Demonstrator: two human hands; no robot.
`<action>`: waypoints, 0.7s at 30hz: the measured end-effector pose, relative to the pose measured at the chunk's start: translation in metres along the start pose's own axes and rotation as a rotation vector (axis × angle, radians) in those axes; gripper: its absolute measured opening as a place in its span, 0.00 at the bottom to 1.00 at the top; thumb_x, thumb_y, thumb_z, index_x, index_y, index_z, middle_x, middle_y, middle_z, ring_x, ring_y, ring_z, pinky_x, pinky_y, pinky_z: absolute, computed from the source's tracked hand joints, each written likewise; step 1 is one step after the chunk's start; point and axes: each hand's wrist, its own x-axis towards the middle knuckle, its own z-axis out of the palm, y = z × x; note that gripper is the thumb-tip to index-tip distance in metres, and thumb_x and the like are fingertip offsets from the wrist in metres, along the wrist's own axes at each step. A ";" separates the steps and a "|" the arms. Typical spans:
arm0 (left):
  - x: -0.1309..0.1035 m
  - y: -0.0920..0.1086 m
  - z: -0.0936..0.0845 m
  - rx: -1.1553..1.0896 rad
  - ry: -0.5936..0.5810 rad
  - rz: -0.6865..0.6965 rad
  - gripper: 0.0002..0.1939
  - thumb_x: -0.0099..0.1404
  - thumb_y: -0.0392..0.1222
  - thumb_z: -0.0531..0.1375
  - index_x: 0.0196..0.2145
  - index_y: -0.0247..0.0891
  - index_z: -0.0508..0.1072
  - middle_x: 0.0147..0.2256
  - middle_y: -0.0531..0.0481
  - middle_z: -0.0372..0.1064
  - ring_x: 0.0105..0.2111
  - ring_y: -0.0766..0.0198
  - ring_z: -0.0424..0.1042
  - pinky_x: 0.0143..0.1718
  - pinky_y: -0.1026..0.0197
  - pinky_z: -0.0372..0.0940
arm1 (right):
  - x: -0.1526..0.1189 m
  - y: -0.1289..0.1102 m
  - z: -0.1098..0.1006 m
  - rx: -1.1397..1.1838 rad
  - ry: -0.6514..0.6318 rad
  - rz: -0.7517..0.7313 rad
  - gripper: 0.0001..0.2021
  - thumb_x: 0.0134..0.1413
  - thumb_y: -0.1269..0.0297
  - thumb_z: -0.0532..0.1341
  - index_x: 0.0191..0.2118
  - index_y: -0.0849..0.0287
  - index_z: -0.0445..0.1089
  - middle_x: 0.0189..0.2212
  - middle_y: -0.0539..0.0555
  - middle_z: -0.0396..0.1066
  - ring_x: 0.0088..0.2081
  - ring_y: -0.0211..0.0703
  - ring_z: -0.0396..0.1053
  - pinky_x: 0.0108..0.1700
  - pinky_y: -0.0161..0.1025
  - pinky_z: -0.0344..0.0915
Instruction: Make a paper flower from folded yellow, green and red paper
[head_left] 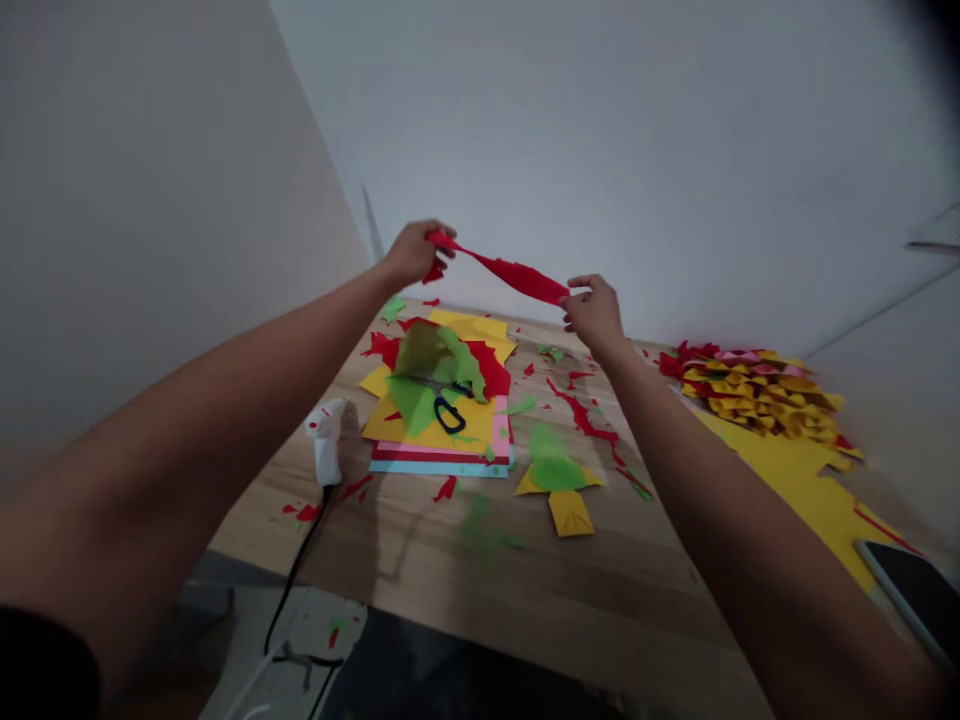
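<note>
A red paper strip (521, 278) stretches between my two hands, raised above the far side of the table; it looks twisted near its left part. My left hand (418, 252) pinches the left end, with a bit of red hanging below the fingers. My right hand (595, 312) grips the right end between thumb and fingers. Beneath lies a stack of coloured sheets (420, 430), topped by green and red paper scraps and black-handled scissors (450, 412). Closer to my right arm rests a folded yellow paper piece (571, 512) with green paper (553, 462) over it.
A white glue gun (325, 445) stands at the left, its black cord (296, 570) running off the table's front edge. At the right are many folded yellow and red paper pieces (757, 390) on a yellow sheet (795, 475), and a phone (911, 590). Red and green scraps litter the wood.
</note>
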 end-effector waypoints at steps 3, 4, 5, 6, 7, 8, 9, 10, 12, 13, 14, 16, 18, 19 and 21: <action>0.008 0.031 -0.025 0.177 -0.011 -0.024 0.24 0.72 0.37 0.43 0.62 0.33 0.63 0.41 0.46 0.71 0.38 0.64 0.75 0.35 0.61 0.62 | -0.007 0.001 0.016 0.007 -0.018 0.031 0.16 0.53 0.70 0.57 0.50 0.58 0.65 0.27 0.50 0.69 0.24 0.43 0.68 0.26 0.41 0.69; 0.008 0.037 -0.033 0.206 -0.071 -0.044 0.24 0.72 0.40 0.45 0.60 0.30 0.65 0.39 0.48 0.69 0.38 0.63 0.74 0.35 0.60 0.60 | -0.014 -0.001 0.020 0.010 -0.001 0.028 0.17 0.55 0.70 0.56 0.52 0.58 0.63 0.29 0.51 0.70 0.25 0.43 0.69 0.27 0.40 0.69; 0.006 0.040 -0.041 0.246 -0.127 -0.088 0.23 0.70 0.44 0.52 0.56 0.26 0.70 0.35 0.48 0.67 0.37 0.62 0.74 0.35 0.59 0.59 | -0.023 -0.004 0.024 0.001 0.002 0.004 0.18 0.58 0.70 0.53 0.54 0.58 0.62 0.31 0.53 0.71 0.27 0.43 0.70 0.29 0.40 0.69; 0.003 0.040 -0.047 0.303 -0.203 -0.166 0.22 0.65 0.48 0.60 0.48 0.26 0.76 0.30 0.49 0.66 0.34 0.59 0.74 0.33 0.58 0.60 | -0.036 -0.008 0.029 -0.019 -0.013 -0.030 0.18 0.60 0.70 0.50 0.55 0.58 0.62 0.34 0.54 0.71 0.29 0.43 0.70 0.31 0.40 0.70; -0.001 0.037 -0.052 0.377 -0.304 -0.278 0.22 0.58 0.52 0.66 0.41 0.28 0.79 0.25 0.49 0.64 0.31 0.57 0.73 0.32 0.58 0.61 | -0.050 -0.011 0.035 -0.077 -0.074 -0.119 0.18 0.62 0.70 0.47 0.55 0.58 0.63 0.36 0.55 0.72 0.32 0.43 0.71 0.34 0.40 0.70; -0.007 0.032 -0.056 0.463 -0.417 -0.415 0.22 0.53 0.55 0.70 0.35 0.31 0.80 0.22 0.49 0.63 0.29 0.56 0.72 0.30 0.57 0.62 | -0.067 -0.014 0.042 -0.172 -0.250 -0.219 0.19 0.64 0.70 0.45 0.54 0.58 0.65 0.38 0.56 0.73 0.34 0.43 0.72 0.37 0.40 0.70; -0.014 0.026 -0.058 0.540 -0.533 -0.554 0.23 0.51 0.60 0.70 0.32 0.34 0.80 0.20 0.48 0.62 0.27 0.55 0.71 0.29 0.57 0.62 | -0.083 -0.016 0.050 -0.279 -0.472 -0.306 0.18 0.65 0.68 0.45 0.53 0.57 0.67 0.40 0.56 0.74 0.38 0.43 0.73 0.41 0.40 0.70; -0.023 0.018 -0.059 0.572 -0.624 -0.657 0.26 0.53 0.64 0.67 0.31 0.36 0.81 0.20 0.47 0.62 0.27 0.55 0.70 0.28 0.56 0.62 | -0.099 -0.017 0.059 -0.310 -0.588 -0.339 0.14 0.64 0.65 0.52 0.50 0.56 0.71 0.40 0.55 0.75 0.40 0.44 0.73 0.43 0.39 0.70; -0.041 0.004 -0.059 0.505 -0.715 -0.718 0.30 0.60 0.68 0.58 0.35 0.37 0.81 0.21 0.44 0.66 0.25 0.57 0.69 0.28 0.56 0.63 | -0.124 -0.017 0.080 -0.369 -0.673 -0.351 0.13 0.57 0.61 0.62 0.47 0.58 0.74 0.45 0.60 0.75 0.48 0.52 0.72 0.51 0.44 0.68; -0.050 -0.002 -0.057 0.432 -0.724 -0.692 0.31 0.63 0.68 0.54 0.37 0.38 0.82 0.23 0.43 0.68 0.25 0.57 0.69 0.28 0.56 0.63 | -0.132 -0.017 0.090 -0.398 -0.686 -0.341 0.16 0.55 0.60 0.64 0.48 0.59 0.74 0.49 0.64 0.73 0.52 0.57 0.70 0.53 0.47 0.66; -0.059 -0.007 -0.054 0.348 -0.715 -0.661 0.31 0.64 0.67 0.53 0.39 0.38 0.82 0.25 0.43 0.70 0.25 0.58 0.69 0.28 0.56 0.63 | -0.138 -0.016 0.099 -0.426 -0.691 -0.327 0.18 0.53 0.59 0.66 0.49 0.61 0.74 0.51 0.67 0.72 0.54 0.61 0.67 0.55 0.51 0.64; -0.076 -0.014 -0.047 0.162 -0.663 -0.614 0.26 0.64 0.63 0.55 0.41 0.39 0.81 0.26 0.43 0.72 0.24 0.59 0.69 0.26 0.57 0.62 | -0.141 -0.017 0.114 -0.470 -0.700 -0.293 0.21 0.52 0.61 0.67 0.51 0.65 0.73 0.54 0.73 0.69 0.57 0.68 0.64 0.57 0.55 0.61; -0.088 -0.017 -0.039 -0.056 -0.575 -0.594 0.21 0.64 0.57 0.59 0.40 0.37 0.81 0.26 0.43 0.73 0.21 0.62 0.67 0.21 0.60 0.58 | -0.140 -0.020 0.124 -0.486 -0.710 -0.256 0.23 0.49 0.66 0.68 0.52 0.68 0.71 0.53 0.75 0.70 0.57 0.69 0.64 0.56 0.55 0.62; -0.092 -0.015 -0.036 -0.173 -0.524 -0.593 0.18 0.64 0.53 0.60 0.39 0.36 0.80 0.25 0.44 0.72 0.19 0.65 0.65 0.18 0.63 0.55 | -0.138 -0.023 0.127 -0.482 -0.715 -0.239 0.24 0.48 0.68 0.68 0.53 0.69 0.70 0.51 0.75 0.72 0.56 0.68 0.66 0.55 0.53 0.63; -0.097 -0.005 -0.033 -0.410 -0.421 -0.577 0.14 0.64 0.46 0.60 0.40 0.34 0.79 0.24 0.44 0.71 0.16 0.69 0.62 0.14 0.67 0.50 | -0.134 -0.029 0.130 -0.450 -0.716 -0.207 0.28 0.44 0.71 0.68 0.55 0.69 0.68 0.48 0.73 0.74 0.53 0.65 0.69 0.52 0.50 0.65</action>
